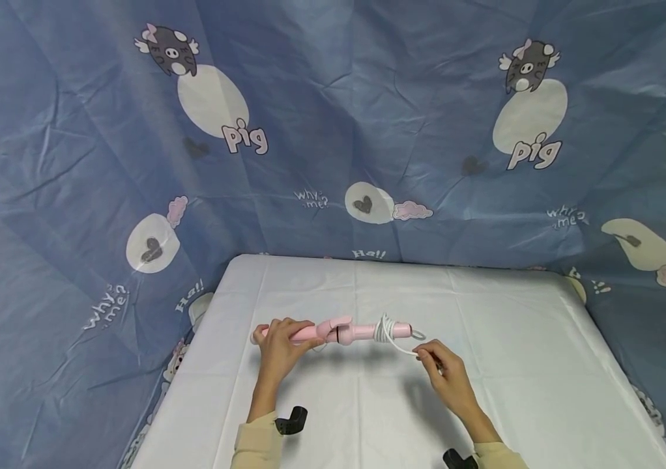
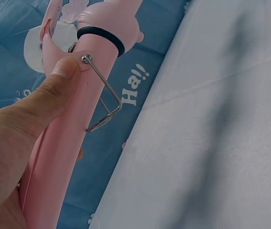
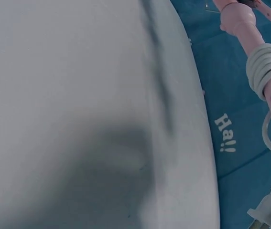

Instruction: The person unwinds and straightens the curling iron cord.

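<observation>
A pink curling iron (image 1: 347, 332) is held level just above the white table (image 1: 485, 306). My left hand (image 1: 281, 336) grips its barrel end, and in the left wrist view the thumb (image 2: 54, 86) presses on the barrel (image 2: 63, 157) next to a wire stand (image 2: 105, 102) and a black ring (image 2: 102, 36). A white cord (image 1: 388, 331) is coiled round the handle (image 3: 243, 24), seen as several turns (image 3: 265, 64) in the right wrist view. My right hand (image 1: 425, 355) pinches the loose cord end to the right of the handle, near the plug (image 3: 269, 211).
A white cloth covers the table, whose far edge (image 1: 368, 260) meets a blue cartoon-print cloth (image 1: 333, 130) hung behind and on both sides. Black camera mounts (image 1: 292, 420) sit on the wrists near the front edge.
</observation>
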`<state>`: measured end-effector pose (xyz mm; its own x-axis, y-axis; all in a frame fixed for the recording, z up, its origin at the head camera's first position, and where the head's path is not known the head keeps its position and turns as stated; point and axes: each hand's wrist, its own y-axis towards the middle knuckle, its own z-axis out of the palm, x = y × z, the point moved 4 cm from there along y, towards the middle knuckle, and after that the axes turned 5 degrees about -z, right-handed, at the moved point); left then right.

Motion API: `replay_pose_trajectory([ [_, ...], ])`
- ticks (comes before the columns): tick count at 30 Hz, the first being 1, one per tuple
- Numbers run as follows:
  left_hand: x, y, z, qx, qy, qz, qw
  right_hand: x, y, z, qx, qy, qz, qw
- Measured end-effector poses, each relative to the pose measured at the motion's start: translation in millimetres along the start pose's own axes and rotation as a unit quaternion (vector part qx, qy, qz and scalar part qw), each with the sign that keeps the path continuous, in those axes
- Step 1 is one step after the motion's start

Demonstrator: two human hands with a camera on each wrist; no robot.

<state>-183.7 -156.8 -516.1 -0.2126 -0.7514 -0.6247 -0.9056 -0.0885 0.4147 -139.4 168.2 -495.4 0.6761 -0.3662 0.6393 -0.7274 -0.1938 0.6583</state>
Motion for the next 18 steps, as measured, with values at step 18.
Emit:
replay_pose_trajectory([
  [18,-0.5,-0.6,-0.2,0.014,-0.004,-0.001,0.9999,-2,15,-13,0.008,0.075,-0.026,0.997],
])
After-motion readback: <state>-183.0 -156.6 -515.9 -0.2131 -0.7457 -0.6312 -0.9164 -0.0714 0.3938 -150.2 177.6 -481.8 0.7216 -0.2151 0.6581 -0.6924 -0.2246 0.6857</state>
